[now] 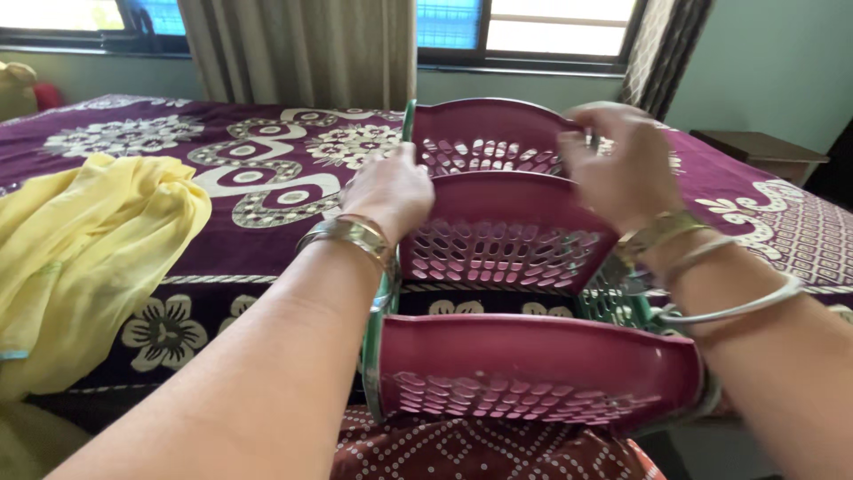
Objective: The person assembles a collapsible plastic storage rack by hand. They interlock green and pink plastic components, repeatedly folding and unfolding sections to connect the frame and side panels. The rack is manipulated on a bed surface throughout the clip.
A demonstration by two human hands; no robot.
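Far left, a yellow cloth lies bunched on the bed, whose maroon cover carries pale flower patterns. Moving in, the left hand, bangle at the wrist, is closed around the left edge of a maroon rack, thumb side pressed to its green side post, a grip that looks meant to steady the frame. The rack lies tipped on the bed in front of the person, its three perforated shelves facing the camera, the nearest one hanging over the bed's edge above a dotted red fabric. Across to the right hand: fingers curl over the top rim of the far shelf, pinching it, probably to brace that side. Far right, a small wooden table stands by the wall
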